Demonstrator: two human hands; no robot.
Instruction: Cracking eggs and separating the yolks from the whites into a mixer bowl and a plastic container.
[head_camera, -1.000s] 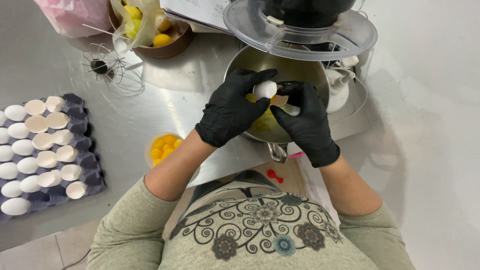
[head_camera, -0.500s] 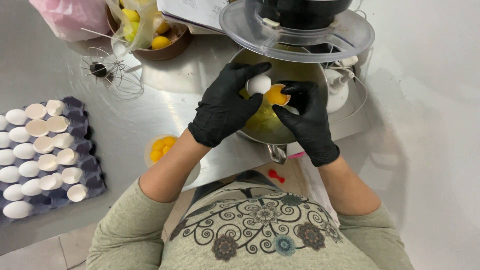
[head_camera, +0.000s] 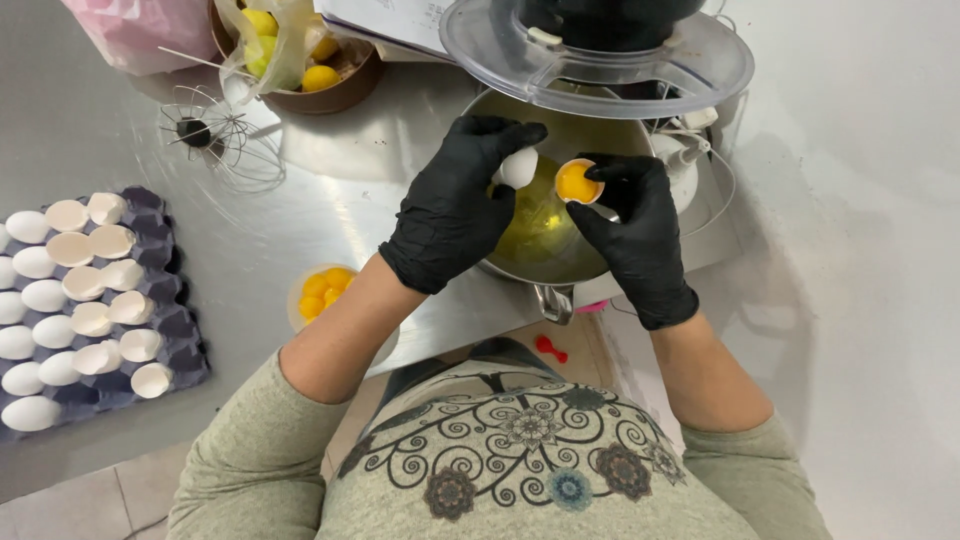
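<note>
Over the mixer bowl (head_camera: 560, 250) at 12 o'clock, the left hand (head_camera: 455, 205) pinches 1 empty half-shell (head_camera: 518, 167) — the right hand (head_camera: 630, 225) cups the yolk-filled half (head_camera: 578, 182) level so nothing spills.

A shiny steel worktable (head_camera: 330, 150) stands against a white wall (head_camera: 860, 250).

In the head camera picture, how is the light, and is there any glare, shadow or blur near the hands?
Head view: soft, even light. The steel table reflects a pale glare patch beside the whisk. The mixer bowl lies dim under the clear lid. The left hand and right hand, in black gloves, look sharp, as does the yolk in its half shell. Picture edges curve slightly.
</note>
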